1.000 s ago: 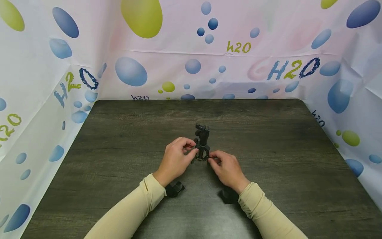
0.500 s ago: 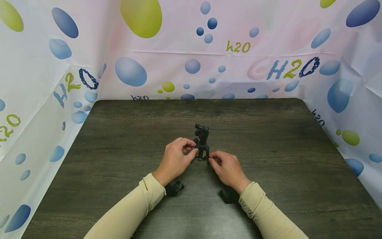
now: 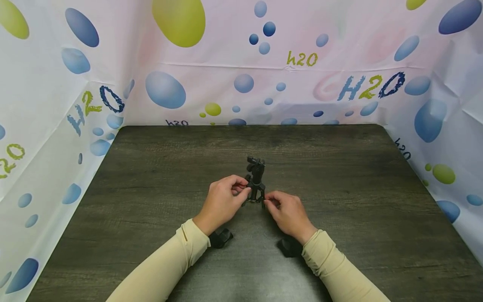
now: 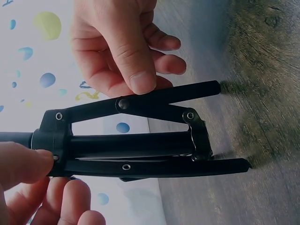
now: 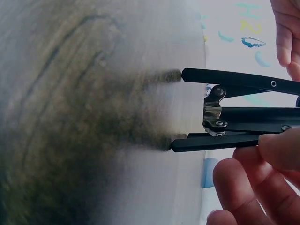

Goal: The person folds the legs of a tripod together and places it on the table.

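in the head view, a small black tripod with slim legs (image 3: 258,172) stands roughly upright on the dark wood-grained surface (image 3: 339,167), between the left hand (image 3: 222,202) and the right hand (image 3: 289,214); with hands close on both sides, it is unlikely to tip.

in the left wrist view, the left hand's fingers pinch the black rounded collar (image 4: 52,133) where the legs join, probably because a grip there steadies the whole frame. above it, the right hand's fingers and thumb pinch one straight black leg (image 4: 187,92) just past its round rivet.

in the right wrist view, that pinch is narrow, set back from the tip, presumably for control while leaving the leg tips (image 5: 188,75) free to meet the surface; they appear to touch it. a shiny metal bracket (image 5: 212,111) joins the braces low on the central tube. the left hand shows only partly here, so its hold cannot be told from this side.
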`<state>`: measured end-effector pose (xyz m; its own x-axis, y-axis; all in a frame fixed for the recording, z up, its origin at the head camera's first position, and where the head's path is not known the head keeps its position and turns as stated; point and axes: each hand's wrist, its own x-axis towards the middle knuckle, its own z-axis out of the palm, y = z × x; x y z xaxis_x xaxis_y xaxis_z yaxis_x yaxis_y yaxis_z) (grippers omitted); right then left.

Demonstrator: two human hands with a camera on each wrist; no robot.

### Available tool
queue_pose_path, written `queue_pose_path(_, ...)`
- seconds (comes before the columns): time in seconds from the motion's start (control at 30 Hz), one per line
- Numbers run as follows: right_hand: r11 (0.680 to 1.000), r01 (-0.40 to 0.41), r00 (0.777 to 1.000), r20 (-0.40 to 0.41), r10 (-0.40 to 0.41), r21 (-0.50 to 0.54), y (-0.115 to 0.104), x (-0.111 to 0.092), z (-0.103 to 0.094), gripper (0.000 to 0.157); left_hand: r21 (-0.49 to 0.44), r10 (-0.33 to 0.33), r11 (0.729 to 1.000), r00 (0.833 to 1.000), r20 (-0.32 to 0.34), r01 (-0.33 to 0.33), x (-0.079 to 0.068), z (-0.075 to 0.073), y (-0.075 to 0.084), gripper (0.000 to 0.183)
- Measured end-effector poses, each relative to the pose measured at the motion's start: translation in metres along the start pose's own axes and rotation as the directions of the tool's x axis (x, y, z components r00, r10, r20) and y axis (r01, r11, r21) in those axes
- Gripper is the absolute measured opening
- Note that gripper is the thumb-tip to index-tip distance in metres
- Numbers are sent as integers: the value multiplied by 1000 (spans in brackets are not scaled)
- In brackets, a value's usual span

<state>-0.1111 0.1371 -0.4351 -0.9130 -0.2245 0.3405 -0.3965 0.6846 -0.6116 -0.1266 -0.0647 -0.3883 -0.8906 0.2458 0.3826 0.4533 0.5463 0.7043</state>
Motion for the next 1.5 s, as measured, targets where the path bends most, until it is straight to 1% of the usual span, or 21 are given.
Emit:
queue_pose_path(0.3, 1000, -16, 1000, 2, 16, -10, 0, 0, 0, 7, -10, -13, 1000, 1000, 3, 13, -1, -1, 2, 7)
queue_pose_path(0.53, 1000, -3, 1000, -18, 2, -13, 1, -1, 1, 7, -24, -31, 999, 999, 9, 32, -1, 0, 2, 7)
queue_pose_path(0.7, 1000, 12, 999, -33, -13, -10, 2, -2, 2, 7, -33, -20, 999, 1000, 3, 20, -2, 1, 2, 7)
queue_pose_path(0.93, 1000, 21, 999, -48, -22, -8, 3, -3, 3, 6, -46, -36, 998, 999, 5, 36, -2, 1, 5, 8)
queue_pose_path(1.2, 1000, 24, 998, -56, -24, -8, 2, -1, 4, 6, -46, -21, 999, 1000, -11, 21, -1, 2, 3, 8)
queue_pose_path(1.4, 1000, 29, 998, -59, -29, -2, 2, -1, 5, 6, -40, -44, 998, 999, -7, 44, -2, 2, 3, 8)
queue_pose_path(1.5, 999, 32, 998, -61, -32, -6, 2, 0, 6, 6, -43, -42, 998, 999, -7, 42, -2, 2, 2, 8)
